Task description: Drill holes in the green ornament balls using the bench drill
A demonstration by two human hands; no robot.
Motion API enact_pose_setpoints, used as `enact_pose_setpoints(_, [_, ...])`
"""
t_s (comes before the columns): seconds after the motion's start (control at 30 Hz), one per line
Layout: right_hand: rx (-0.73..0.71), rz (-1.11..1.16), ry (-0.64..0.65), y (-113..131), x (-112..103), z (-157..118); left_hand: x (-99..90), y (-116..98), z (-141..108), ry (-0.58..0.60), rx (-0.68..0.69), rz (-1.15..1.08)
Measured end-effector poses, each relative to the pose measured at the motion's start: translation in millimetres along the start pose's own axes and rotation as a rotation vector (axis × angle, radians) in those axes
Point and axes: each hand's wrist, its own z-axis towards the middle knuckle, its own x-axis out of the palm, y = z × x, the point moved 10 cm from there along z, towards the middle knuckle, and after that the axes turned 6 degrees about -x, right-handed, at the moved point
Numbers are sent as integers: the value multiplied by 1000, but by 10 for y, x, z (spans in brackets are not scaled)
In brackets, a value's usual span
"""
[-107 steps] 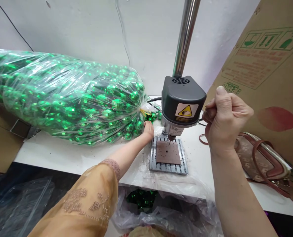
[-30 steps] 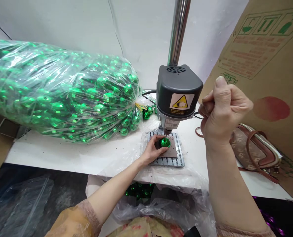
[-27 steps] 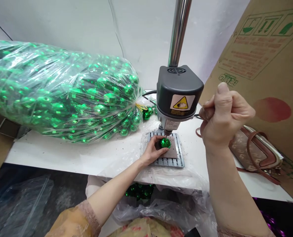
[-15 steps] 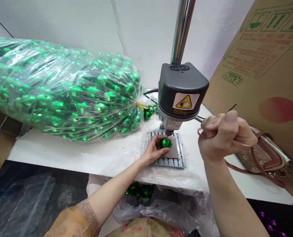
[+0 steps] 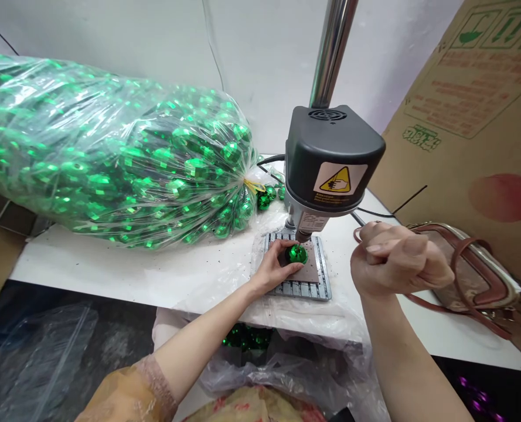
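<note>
My left hand pinches a shiny green faceted ball between thumb and fingers, on a brown board lying over the slotted metal base of a bench drill press. The press's chuck is right above the ball, its bit meeting the top; how deep it goes I cannot tell. My right hand is closed in a fist at the right of the press, around the end of its lever. Most of that lever is hidden by my fingers.
A large clear bag of green faceted balls, tied with a yellow tie, lies on the left of the white table. Loose green balls sit behind its neck. At right stand a brown handbag and a big cardboard box. Dark crumbs dot the tabletop.
My right fist has tilted and turned slightly, still at the lever. The view has shifted a little, so the press appears nearer. My left hand and the ball stay in place.
</note>
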Motion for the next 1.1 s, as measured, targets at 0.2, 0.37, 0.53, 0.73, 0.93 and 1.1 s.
enact_pose_setpoints(0.2, [-108, 25, 48, 59, -56, -134, 2, 15, 2, -2, -8, -16])
enact_pose_setpoints(0.37, [31, -50, -22, 16, -3, -2, -10, -26, -13, -18, -7, -14])
enact_pose_setpoints(0.53, [387, -160, 4, -256, 298, 379, -20, -53, -18, -39, -2, -3])
enact_pose_setpoints(0.73, [497, -126, 103, -415, 449, 503, -262, -323, -330, -230, 147, 178])
enact_pose_setpoints(0.93, [463, -116, 108, -386, 443, 475, 52, -542, -1416, 294, 428, 709])
enact_pose_setpoints(1.1, [452, -117, 97, -389, 435, 474, 28, -518, -1824, 399, 696, 991])
